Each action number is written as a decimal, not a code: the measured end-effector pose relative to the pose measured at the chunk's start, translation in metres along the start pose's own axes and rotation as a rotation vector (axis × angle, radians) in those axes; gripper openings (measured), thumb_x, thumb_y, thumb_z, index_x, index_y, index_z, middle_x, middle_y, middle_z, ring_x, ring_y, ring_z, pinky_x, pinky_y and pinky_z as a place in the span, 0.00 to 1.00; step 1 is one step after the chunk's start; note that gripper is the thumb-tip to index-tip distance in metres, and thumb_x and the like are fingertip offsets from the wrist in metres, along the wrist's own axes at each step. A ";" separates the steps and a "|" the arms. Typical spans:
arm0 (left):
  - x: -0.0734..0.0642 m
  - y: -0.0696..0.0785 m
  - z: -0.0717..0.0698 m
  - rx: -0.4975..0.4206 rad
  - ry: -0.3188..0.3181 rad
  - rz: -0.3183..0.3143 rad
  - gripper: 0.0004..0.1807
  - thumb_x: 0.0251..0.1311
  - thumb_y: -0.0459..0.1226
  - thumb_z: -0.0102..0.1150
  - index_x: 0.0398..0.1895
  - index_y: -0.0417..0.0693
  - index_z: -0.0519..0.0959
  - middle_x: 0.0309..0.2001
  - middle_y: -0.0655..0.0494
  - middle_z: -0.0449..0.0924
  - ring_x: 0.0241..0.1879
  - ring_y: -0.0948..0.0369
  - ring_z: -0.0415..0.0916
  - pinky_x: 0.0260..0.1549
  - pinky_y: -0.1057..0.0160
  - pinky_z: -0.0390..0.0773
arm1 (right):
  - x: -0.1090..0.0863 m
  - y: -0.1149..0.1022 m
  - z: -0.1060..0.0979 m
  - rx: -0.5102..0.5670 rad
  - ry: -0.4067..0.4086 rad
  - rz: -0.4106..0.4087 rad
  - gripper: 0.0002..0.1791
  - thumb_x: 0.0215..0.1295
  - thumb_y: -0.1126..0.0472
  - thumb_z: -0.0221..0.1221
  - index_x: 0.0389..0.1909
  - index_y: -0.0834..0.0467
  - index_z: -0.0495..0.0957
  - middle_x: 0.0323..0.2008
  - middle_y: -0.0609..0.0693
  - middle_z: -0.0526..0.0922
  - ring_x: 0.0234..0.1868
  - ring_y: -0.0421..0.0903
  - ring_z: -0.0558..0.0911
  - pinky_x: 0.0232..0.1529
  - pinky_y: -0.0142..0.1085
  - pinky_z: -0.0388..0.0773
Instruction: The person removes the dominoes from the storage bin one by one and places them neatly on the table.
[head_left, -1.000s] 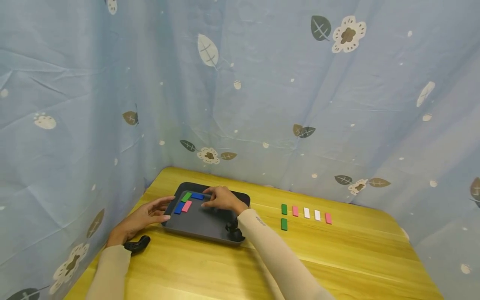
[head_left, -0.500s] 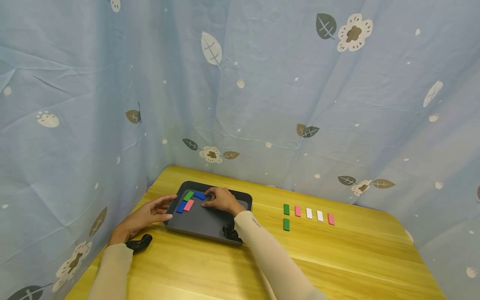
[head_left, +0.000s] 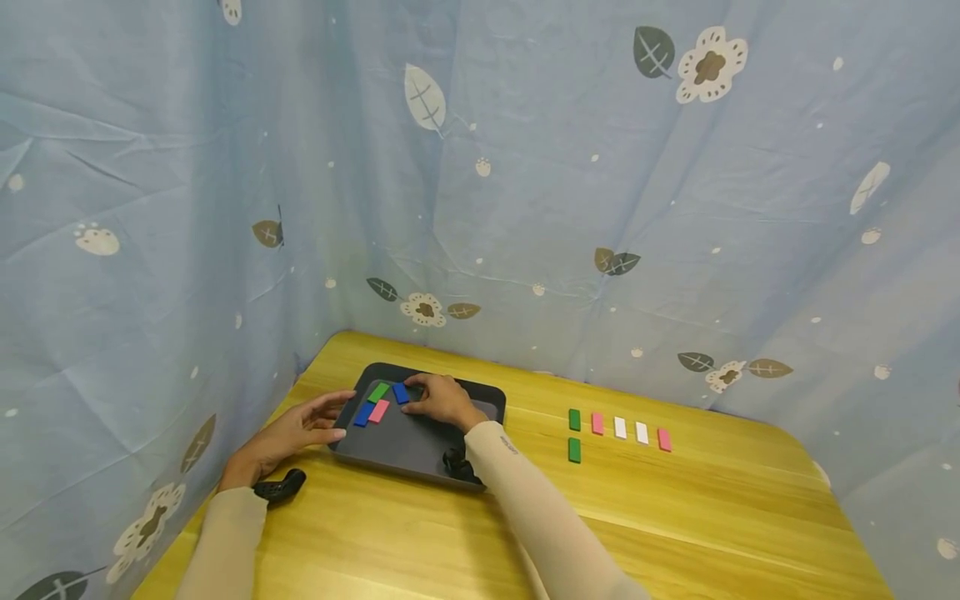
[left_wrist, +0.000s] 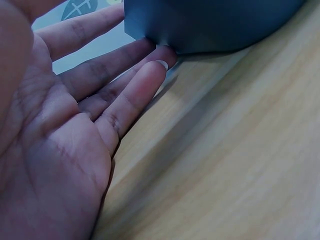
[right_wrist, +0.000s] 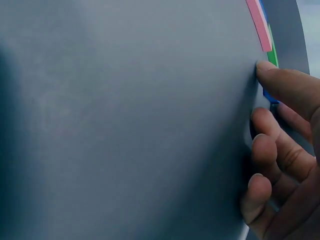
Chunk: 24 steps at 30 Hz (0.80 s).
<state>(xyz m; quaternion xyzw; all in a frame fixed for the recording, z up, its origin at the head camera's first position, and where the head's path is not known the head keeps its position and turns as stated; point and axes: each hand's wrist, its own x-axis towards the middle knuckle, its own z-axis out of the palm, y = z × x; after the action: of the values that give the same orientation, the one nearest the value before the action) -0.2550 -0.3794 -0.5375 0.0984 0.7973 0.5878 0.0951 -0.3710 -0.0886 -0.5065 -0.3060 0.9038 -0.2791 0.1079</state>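
in the head view the dark tray [head_left: 420, 454] stands on the wooden table [head_left: 420, 525], at about seven o'clock from the picture's centre. the right hand [head_left: 447, 400] is over the tray's inside, between one and two o'clock from its middle, and its grip is narrow: thumb and forefinger pinch the blue block [head_left: 401, 393], which is at eleven o'clock in the tray. just beside it, at ten o'clock, is the green block [head_left: 378, 392]; nearer to nine o'clock lie the pink block [head_left: 379, 411] and the second blue block [head_left: 363, 414], side by side. the left hand [head_left: 285, 435] is at the nine o'clock side of the tray; its fingers are rather straight and spread wide, with fingertips touching the outer wall. at three o'clock from the tray, on the table, is a row of green, pink and white blocks [head_left: 619, 427], with another green block [head_left: 574, 450] at six o'clock from the row's first one.
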 end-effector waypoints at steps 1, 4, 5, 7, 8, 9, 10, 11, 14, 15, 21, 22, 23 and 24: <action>0.000 0.000 0.000 0.002 -0.002 0.004 0.38 0.69 0.40 0.66 0.80 0.58 0.62 0.75 0.43 0.60 0.67 0.42 0.62 0.58 0.46 0.70 | 0.000 -0.001 0.000 -0.007 -0.002 0.002 0.28 0.66 0.49 0.70 0.66 0.49 0.79 0.27 0.42 0.80 0.26 0.38 0.77 0.27 0.32 0.71; 0.000 0.000 0.000 -0.004 -0.002 0.006 0.38 0.69 0.40 0.66 0.80 0.57 0.62 0.75 0.42 0.60 0.67 0.41 0.61 0.57 0.47 0.71 | 0.001 -0.002 -0.001 -0.019 -0.010 0.003 0.28 0.66 0.48 0.70 0.65 0.48 0.80 0.27 0.42 0.80 0.26 0.38 0.77 0.27 0.33 0.72; 0.001 0.000 0.000 -0.007 -0.008 0.010 0.38 0.69 0.39 0.66 0.80 0.57 0.62 0.75 0.42 0.59 0.67 0.40 0.61 0.57 0.46 0.71 | 0.001 -0.003 -0.001 -0.023 -0.008 -0.002 0.28 0.66 0.48 0.71 0.65 0.48 0.80 0.28 0.42 0.80 0.26 0.38 0.77 0.27 0.33 0.72; 0.001 -0.001 0.000 -0.016 -0.010 0.006 0.38 0.69 0.39 0.66 0.79 0.57 0.62 0.75 0.42 0.59 0.67 0.40 0.61 0.57 0.47 0.71 | 0.003 -0.001 0.000 -0.030 -0.018 -0.004 0.29 0.65 0.48 0.71 0.67 0.47 0.79 0.27 0.40 0.79 0.26 0.38 0.77 0.27 0.32 0.72; 0.001 -0.001 0.001 -0.021 -0.011 0.005 0.38 0.69 0.39 0.66 0.79 0.57 0.62 0.75 0.42 0.59 0.67 0.40 0.61 0.57 0.47 0.71 | 0.004 -0.001 0.001 -0.034 -0.024 -0.005 0.30 0.65 0.48 0.71 0.68 0.45 0.78 0.26 0.40 0.79 0.26 0.37 0.77 0.26 0.32 0.71; 0.001 -0.001 0.001 -0.022 -0.013 0.005 0.37 0.69 0.39 0.66 0.79 0.57 0.62 0.75 0.41 0.59 0.67 0.39 0.61 0.58 0.47 0.70 | 0.005 0.000 0.001 -0.040 -0.031 -0.009 0.31 0.65 0.48 0.71 0.69 0.44 0.77 0.25 0.40 0.79 0.25 0.37 0.76 0.25 0.32 0.70; 0.000 -0.002 0.001 -0.024 -0.014 0.005 0.37 0.70 0.39 0.65 0.80 0.56 0.62 0.75 0.41 0.59 0.68 0.39 0.60 0.58 0.46 0.70 | 0.006 0.001 0.002 -0.052 -0.041 -0.014 0.33 0.65 0.47 0.70 0.71 0.42 0.75 0.24 0.41 0.78 0.24 0.37 0.75 0.25 0.32 0.69; 0.000 -0.002 0.002 -0.024 -0.014 0.005 0.37 0.70 0.38 0.65 0.80 0.56 0.62 0.75 0.41 0.59 0.68 0.39 0.60 0.58 0.46 0.70 | 0.008 0.002 0.002 -0.062 -0.051 -0.018 0.34 0.66 0.47 0.70 0.72 0.40 0.74 0.24 0.42 0.78 0.23 0.37 0.74 0.25 0.32 0.68; -0.001 -0.001 0.003 -0.025 -0.010 0.000 0.37 0.70 0.38 0.66 0.79 0.56 0.62 0.75 0.41 0.59 0.67 0.39 0.60 0.58 0.45 0.71 | 0.010 0.002 0.001 -0.088 -0.088 -0.033 0.33 0.68 0.47 0.68 0.73 0.38 0.72 0.28 0.49 0.81 0.23 0.39 0.71 0.26 0.32 0.66; -0.001 -0.001 0.004 -0.025 -0.009 -0.003 0.37 0.69 0.38 0.66 0.79 0.56 0.62 0.75 0.41 0.59 0.67 0.39 0.60 0.58 0.45 0.71 | 0.010 0.002 0.001 -0.092 -0.092 -0.039 0.32 0.68 0.47 0.68 0.73 0.39 0.73 0.32 0.50 0.84 0.25 0.39 0.71 0.28 0.32 0.67; -0.001 0.000 0.003 -0.015 -0.002 -0.013 0.38 0.69 0.40 0.66 0.79 0.59 0.63 0.75 0.43 0.60 0.67 0.41 0.61 0.59 0.44 0.70 | 0.008 -0.002 -0.003 -0.047 -0.072 -0.024 0.26 0.68 0.49 0.69 0.66 0.47 0.79 0.41 0.50 0.87 0.31 0.42 0.80 0.35 0.36 0.77; -0.001 0.001 0.003 -0.013 0.000 -0.012 0.38 0.69 0.40 0.66 0.79 0.59 0.63 0.75 0.43 0.59 0.68 0.40 0.61 0.59 0.43 0.69 | 0.007 -0.002 -0.004 -0.035 -0.067 -0.017 0.26 0.67 0.49 0.69 0.65 0.49 0.79 0.38 0.49 0.86 0.30 0.43 0.80 0.34 0.35 0.77; -0.001 0.001 0.002 -0.012 0.000 -0.011 0.38 0.69 0.40 0.67 0.79 0.59 0.63 0.75 0.42 0.59 0.68 0.40 0.60 0.59 0.43 0.69 | 0.007 -0.003 -0.004 -0.016 -0.066 -0.009 0.26 0.67 0.49 0.70 0.64 0.50 0.79 0.36 0.49 0.85 0.27 0.43 0.80 0.31 0.35 0.77; -0.001 0.001 0.002 -0.011 -0.002 -0.008 0.38 0.69 0.40 0.66 0.79 0.59 0.63 0.75 0.42 0.59 0.68 0.40 0.60 0.59 0.42 0.69 | 0.007 -0.003 -0.004 -0.004 -0.063 -0.003 0.27 0.66 0.49 0.71 0.63 0.51 0.79 0.36 0.49 0.84 0.25 0.43 0.80 0.29 0.35 0.77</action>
<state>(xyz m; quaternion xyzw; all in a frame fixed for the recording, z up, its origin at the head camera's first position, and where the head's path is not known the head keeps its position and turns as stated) -0.2535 -0.3776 -0.5369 0.0951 0.7944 0.5918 0.0987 -0.3761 -0.0930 -0.5012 -0.3163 0.9001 -0.2676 0.1350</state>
